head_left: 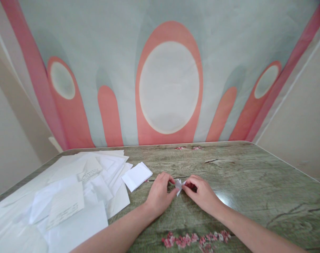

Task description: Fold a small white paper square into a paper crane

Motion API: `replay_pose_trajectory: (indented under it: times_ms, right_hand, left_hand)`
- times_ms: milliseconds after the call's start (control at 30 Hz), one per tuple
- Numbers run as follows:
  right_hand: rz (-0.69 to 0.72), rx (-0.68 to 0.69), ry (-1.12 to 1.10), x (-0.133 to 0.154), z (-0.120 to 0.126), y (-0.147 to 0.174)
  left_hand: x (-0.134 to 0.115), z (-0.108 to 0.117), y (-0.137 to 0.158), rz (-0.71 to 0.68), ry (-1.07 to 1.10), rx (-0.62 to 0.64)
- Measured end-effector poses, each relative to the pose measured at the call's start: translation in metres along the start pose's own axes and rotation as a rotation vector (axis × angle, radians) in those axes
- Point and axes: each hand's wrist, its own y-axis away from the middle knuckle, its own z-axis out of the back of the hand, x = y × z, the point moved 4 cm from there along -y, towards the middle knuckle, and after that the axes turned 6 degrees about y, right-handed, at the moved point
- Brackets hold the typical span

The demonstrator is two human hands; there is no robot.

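Observation:
Between my two hands is a small folded piece of white paper [178,186], held just above or on the wood-patterned table [255,182]. My left hand [162,191] pinches its left side between thumb and fingers. From the right, my right hand [199,191] grips the paper's other edge with thumb and forefinger. The fingertips cover part of the paper, so its exact folded shape is hard to make out. A small stack of white paper slips [137,176] lies just left of my left hand.
Loose white sheets and envelope-like papers [78,225] spread over the table's left side, some with printed lines. A wall covering [170,140] with coral shapes rises behind the table's back edge. Pink flower prints [183,240] mark the tabletop near the front.

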Motion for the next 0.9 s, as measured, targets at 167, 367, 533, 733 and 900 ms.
replay_pose_trajectory:
  times_ms: [167, 367, 533, 733, 900]
  right_hand:
    - [-0.038, -0.013, -0.100, -0.001, 0.004, 0.000]
    - [-0.061, -0.056, -0.187, -0.006, 0.004, -0.001]
    - [-0.003, -0.037, -0.208, -0.004, 0.002, 0.000]
    - [0.043, -0.001, -0.209, 0.003, 0.004, 0.001]
    - [0.060, 0.029, -0.207, 0.007, 0.004, 0.002]
  left_hand:
    - [0.000, 0.000, 0.000, 0.012, -0.012, -0.022]
    - [0.001, -0.001, 0.000, 0.016, -0.024, -0.035]
    - [0.003, -0.002, 0.000, 0.023, -0.036, -0.017]
    - [0.004, -0.003, 0.001, 0.028, -0.027, 0.004]
    - [0.001, -0.003, 0.000, 0.020, -0.004, 0.029]
